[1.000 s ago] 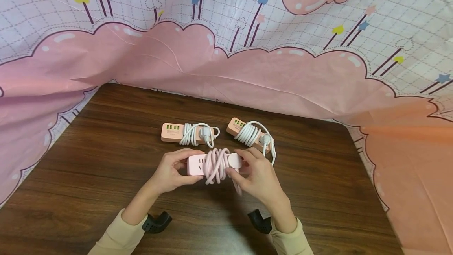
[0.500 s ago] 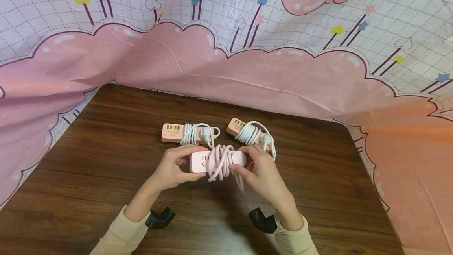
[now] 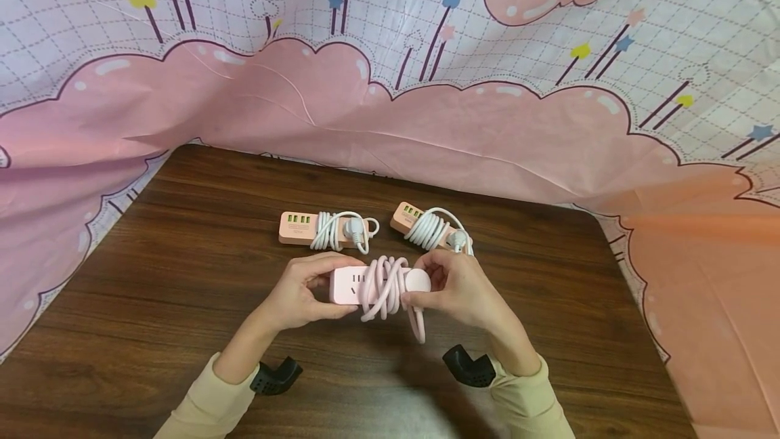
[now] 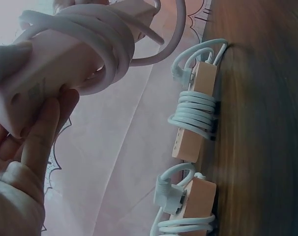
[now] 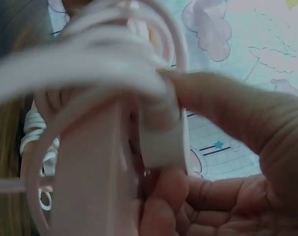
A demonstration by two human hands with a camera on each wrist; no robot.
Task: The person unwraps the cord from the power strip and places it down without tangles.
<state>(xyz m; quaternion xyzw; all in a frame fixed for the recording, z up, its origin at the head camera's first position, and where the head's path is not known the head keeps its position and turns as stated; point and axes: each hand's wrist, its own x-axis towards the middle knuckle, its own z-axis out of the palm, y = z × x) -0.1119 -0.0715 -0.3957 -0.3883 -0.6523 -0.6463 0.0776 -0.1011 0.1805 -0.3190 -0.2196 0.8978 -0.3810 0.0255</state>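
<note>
Above the table a pink power strip is held level, its thick pink cord wound round the middle. My left hand grips its left end, thumb on the near side and fingers on the far side. At the other end, my right hand pinches the round pink plug. The right wrist view shows thumb and fingertips on the plug, which sits against the strip's socket face. A loop of cord hangs below the plug.
Behind the hands, two peach power strips with white wound cords lie on the dark wood table. A pink patterned curtain hangs along the table's back and sides. Black wrist mounts stick out from both sleeves.
Both hands have carried the pink power strip slightly to the right. My right hand and forearm have swung outward to the right, and more of the cord loop below the plug now shows.
</note>
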